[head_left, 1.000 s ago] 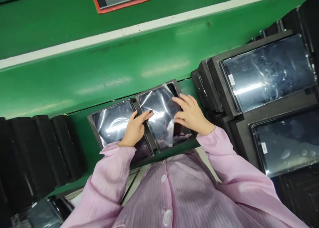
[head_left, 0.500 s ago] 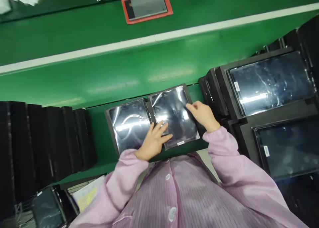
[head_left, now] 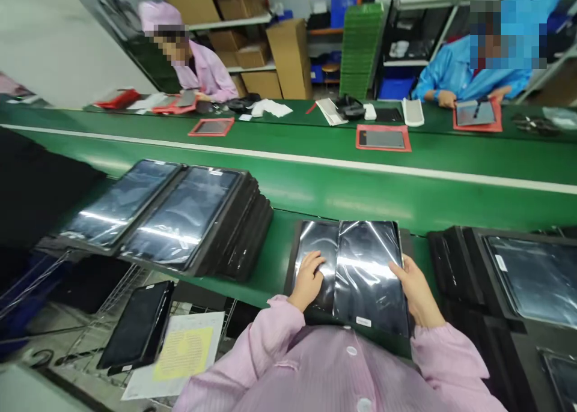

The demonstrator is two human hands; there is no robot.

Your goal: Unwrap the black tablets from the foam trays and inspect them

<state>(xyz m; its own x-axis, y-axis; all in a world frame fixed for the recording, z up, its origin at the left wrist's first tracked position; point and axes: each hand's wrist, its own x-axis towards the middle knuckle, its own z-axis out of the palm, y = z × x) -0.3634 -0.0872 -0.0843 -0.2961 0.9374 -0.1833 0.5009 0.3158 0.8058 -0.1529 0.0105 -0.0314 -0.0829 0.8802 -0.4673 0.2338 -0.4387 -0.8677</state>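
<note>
A black foam tray (head_left: 407, 242) lies at the near edge of the green bench, with two dark screen panels in it. The right panel (head_left: 369, 274), in a clear plastic bag with a small white label, overlaps the left panel (head_left: 318, 244). My left hand (head_left: 309, 280) rests on the left panel, fingers curled down on its surface. My right hand (head_left: 417, 292) grips the right edge of the bagged panel, thumb on top.
A stack of black trays with two screens (head_left: 180, 217) stands at left, another stack (head_left: 518, 280) at right. A green conveyor (head_left: 315, 172) runs across with red mats (head_left: 383, 139). Two people sit on its far side. Papers (head_left: 180, 352) and a panel lie on a wire rack below.
The view has tilted up from straight down, showing the far side of the line. My left hand has moved onto the left panel; my right hand has slid to the bagged panel's right edge.
</note>
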